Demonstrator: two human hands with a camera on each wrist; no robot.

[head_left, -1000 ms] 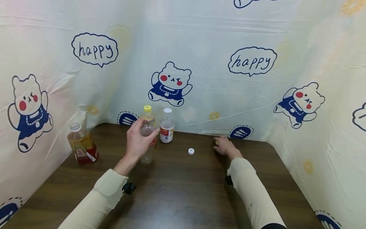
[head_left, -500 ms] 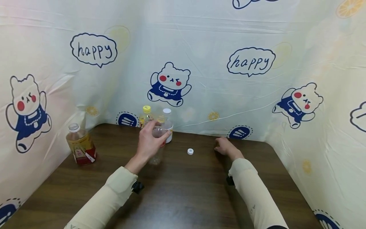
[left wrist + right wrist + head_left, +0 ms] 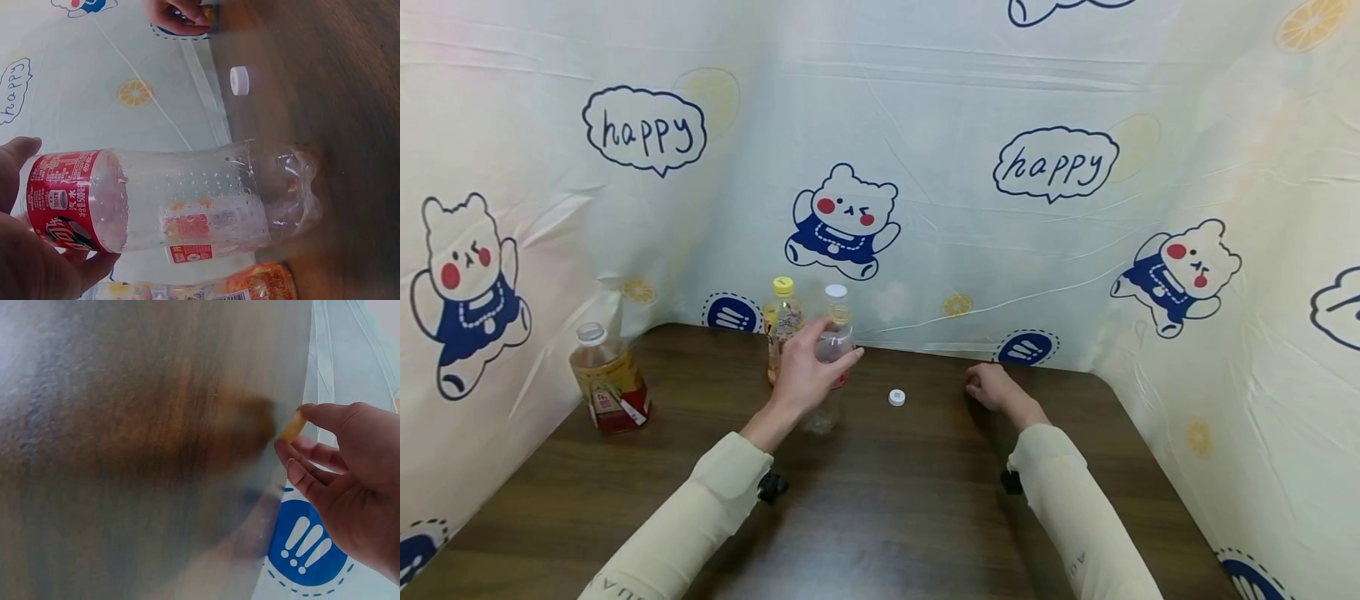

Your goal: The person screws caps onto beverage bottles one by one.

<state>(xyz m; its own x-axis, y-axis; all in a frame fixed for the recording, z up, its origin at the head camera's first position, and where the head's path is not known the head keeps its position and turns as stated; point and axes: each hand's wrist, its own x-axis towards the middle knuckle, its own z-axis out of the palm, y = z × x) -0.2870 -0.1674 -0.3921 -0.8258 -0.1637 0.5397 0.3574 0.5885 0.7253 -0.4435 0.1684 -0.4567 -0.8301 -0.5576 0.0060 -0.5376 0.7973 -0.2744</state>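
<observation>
My left hand (image 3: 805, 371) grips a clear plastic soda bottle (image 3: 187, 181) by its red label, fingers and thumb round its upper part. The bottle stands upright, with its bottom close over the table. Behind it, partly hidden, is a white-capped bottle (image 3: 836, 292) with a red and white label. Left of that stands a yellow-capped bottle (image 3: 783, 312). At the far right my right hand (image 3: 992, 387) pinches a small yellow cap (image 3: 292, 427) between thumb and fingertips, close to the table's back edge. The cap is hidden in the head view.
A loose white cap (image 3: 897, 397) lies on the dark wooden table (image 3: 887, 500) between both hands. An uncapped bottle (image 3: 610, 379) with a yellow and red label stands at the left edge. A printed curtain (image 3: 940, 167) encloses the back and sides.
My left hand has carried the clear bottle rightward, from in front of the yellow-capped bottle to in front of the white-capped one. The right hand stays almost in place with the yellow cap.
</observation>
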